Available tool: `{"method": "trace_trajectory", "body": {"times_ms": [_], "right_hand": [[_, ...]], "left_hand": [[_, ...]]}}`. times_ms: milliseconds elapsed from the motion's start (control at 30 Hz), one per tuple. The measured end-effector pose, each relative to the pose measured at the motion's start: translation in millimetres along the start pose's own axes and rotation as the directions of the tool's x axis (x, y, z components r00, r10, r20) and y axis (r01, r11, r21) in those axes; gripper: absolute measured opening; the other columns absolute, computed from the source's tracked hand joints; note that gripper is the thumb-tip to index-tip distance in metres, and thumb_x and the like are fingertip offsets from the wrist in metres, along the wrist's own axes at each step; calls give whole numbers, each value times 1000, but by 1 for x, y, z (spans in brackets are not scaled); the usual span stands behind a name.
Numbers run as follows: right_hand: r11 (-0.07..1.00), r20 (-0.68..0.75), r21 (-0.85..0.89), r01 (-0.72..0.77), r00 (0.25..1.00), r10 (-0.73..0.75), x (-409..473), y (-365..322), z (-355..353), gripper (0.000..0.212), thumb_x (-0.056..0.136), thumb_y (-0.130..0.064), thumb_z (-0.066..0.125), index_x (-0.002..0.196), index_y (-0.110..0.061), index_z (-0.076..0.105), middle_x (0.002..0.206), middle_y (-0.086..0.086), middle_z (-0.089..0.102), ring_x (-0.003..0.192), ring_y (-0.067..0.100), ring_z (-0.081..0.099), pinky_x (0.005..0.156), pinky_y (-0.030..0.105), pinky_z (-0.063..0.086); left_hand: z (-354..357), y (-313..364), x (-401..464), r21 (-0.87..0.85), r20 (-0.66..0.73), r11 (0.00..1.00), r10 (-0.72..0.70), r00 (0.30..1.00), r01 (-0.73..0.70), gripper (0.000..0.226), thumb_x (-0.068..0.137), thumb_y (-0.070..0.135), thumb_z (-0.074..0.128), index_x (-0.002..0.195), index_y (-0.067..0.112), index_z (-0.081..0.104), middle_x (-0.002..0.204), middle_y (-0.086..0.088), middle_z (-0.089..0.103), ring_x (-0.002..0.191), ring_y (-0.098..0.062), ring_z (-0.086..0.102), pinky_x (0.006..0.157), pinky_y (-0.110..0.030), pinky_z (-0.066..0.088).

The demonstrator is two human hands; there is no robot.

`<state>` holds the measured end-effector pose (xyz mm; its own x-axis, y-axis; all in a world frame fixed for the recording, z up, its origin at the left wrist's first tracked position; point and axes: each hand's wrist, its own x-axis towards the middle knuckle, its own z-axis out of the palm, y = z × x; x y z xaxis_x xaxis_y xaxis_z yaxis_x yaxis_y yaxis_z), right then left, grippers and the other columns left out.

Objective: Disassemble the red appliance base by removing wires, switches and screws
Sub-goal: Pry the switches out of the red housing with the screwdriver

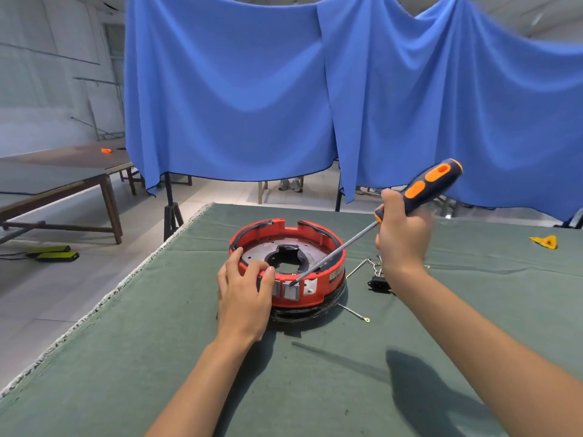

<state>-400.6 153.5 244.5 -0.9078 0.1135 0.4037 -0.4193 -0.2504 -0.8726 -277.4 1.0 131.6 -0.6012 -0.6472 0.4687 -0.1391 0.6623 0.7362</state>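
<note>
Base: the round red plastic appliance base (310,287) sits on the green felt-covered table (157,357), near its middle and a little toward the far edge, resting on a black coil of cable or band beneath it. Its open top shows a grey metal plate with a dark irregular hole in the centre, and black tape runs along parts of the rim.
Front panel: the near wall of the base carries two small grey rectangular switches (290,291) side by side, with a pale label just right of them.
Left hand: the left hand (244,294) grips the near-left rim of the base, fingers curled over the top edge and thumb against the rim beside the switches.
Right hand: the right hand (402,234) is wrapped around the lower handle of a long screwdriver with a navy and orange handle (429,184), held up to the right of the base.
Screwdriver: its steel shaft slants down to the left across the rim, and the tip meets the top edge of the right-hand switch.
Loose parts: a thin wire with a ring terminal (355,313) lies on the felt just near-right of the base; a black socket part with wires (378,282) lies right of it, partly hidden by the right wrist.
Farther out: a yellow triangular scrap (544,241) lies at the far right of the table.
Background: a blue cloth curtain (236,89) hangs behind the table, and dark wooden tables (63,184) stand at the left.
</note>
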Motion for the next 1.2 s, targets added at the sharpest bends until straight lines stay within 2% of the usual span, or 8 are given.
{"method": "trace_trajectory", "body": {"times_ms": [100,333,400,467,567,700,833,1200], "right_hand": [[989,91,-29,147,985,-144,-9,-13,11,28,75,-34,54,60,-11,51,43,-14,52,43,-1,48,46,9,37],[941,226,-81,330,925,-305,-20,-31,27,40,78,-31,53,68,7,46,57,5,48,51,10,42,47,17,33],[925,269,-101,366,905,-329,-22,-35,29,36,79,-29,53,63,1,42,55,3,45,52,12,40,47,20,33],[900,322,-141,412,879,-352,-23,-39,32,34,82,-27,54,58,-11,36,49,-10,39,48,9,36,45,18,29],[836,402,-232,497,832,-382,-25,-49,43,41,84,-23,56,55,-19,27,42,-9,34,43,8,31,42,16,26],[765,506,-307,566,778,-372,-32,-61,68,38,83,-26,56,55,-18,31,52,7,44,49,12,32,49,30,30],[724,595,-353,593,739,-316,-37,-64,94,37,82,-26,55,56,-21,30,47,-6,34,47,13,30,47,30,26],[801,714,-296,520,677,-176,-17,-52,117,40,83,-18,55,55,-20,26,37,-11,26,39,8,26,47,25,24]], "left_hand": [[-2,0,-2,-4,5,1000,10,1000,-10,20,95,39,44,102,30,61,148,-1,29,137,-19,17,109,-44,27],[-4,-1,-3,-7,23,1000,2,1000,-2,23,95,41,43,106,31,61,149,1,27,139,-17,12,110,-46,28],[-5,0,-3,4,36,1000,-8,999,8,24,95,43,42,107,31,60,150,3,25,140,-16,10,110,-47,29],[-6,1,-3,22,47,1000,-17,999,16,25,95,44,41,108,31,59,150,3,24,140,-15,9,109,-49,30],[-7,4,-3,32,54,999,-25,998,23,26,95,45,41,109,30,58,150,3,23,139,-14,8,108,-48,31],[-7,4,-3,43,67,999,-35,997,32,28,95,46,39,109,31,58,149,5,24,138,-13,8,107,-49,31],[-7,3,-4,58,70,998,-27,997,23,29,97,44,35,109,31,57,145,10,32,136,-18,13,104,-50,34],[-6,2,-1,101,81,994,-57,995,48,30,98,42,31,111,32,56,144,11,34,135,-16,14,105,-47,36]]}}
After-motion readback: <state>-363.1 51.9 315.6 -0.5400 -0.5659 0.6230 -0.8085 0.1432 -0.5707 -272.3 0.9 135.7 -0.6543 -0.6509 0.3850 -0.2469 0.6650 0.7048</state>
